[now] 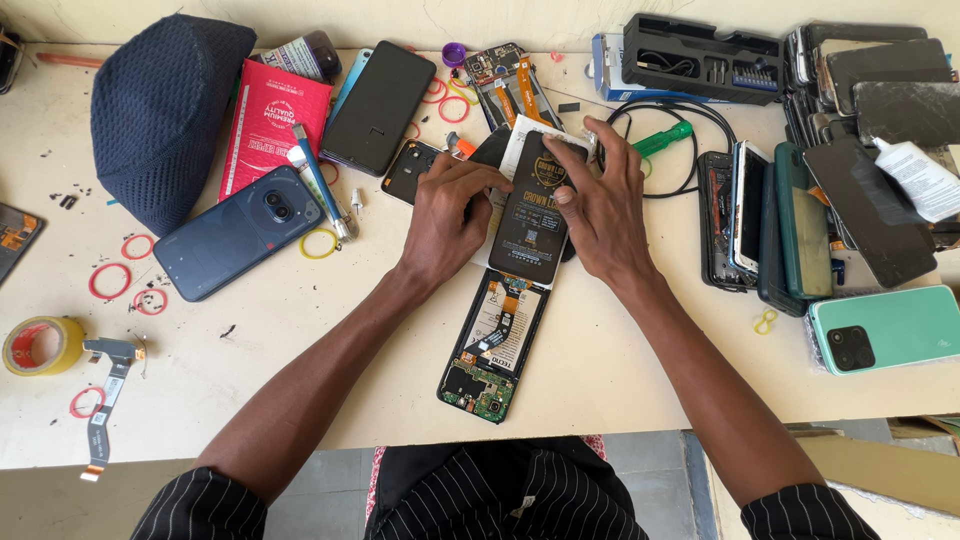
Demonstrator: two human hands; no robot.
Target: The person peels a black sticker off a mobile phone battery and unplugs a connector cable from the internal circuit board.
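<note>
Both hands press on a black phone battery (pixel 532 215) with gold print, lying mid-table on a white wrapper (pixel 521 141). My left hand (pixel 447 215) grips its left edge, fingers curled over the top corner. My right hand (pixel 598 200) holds the right edge, thumb laid across the face. Just below the battery lies an opened phone body (pixel 491 346) with its circuit board and flex cables exposed.
A dark blue phone (pixel 237 232), a red packet (pixel 268 124), a black phone (pixel 379 107) and a knit cap (pixel 160 110) lie to the left. Tape roll (pixel 41 345), flex cable (pixel 106 395) and red rubber bands sit front left. Stacked phones (pixel 800 225) and a tool case (pixel 702 58) fill the right.
</note>
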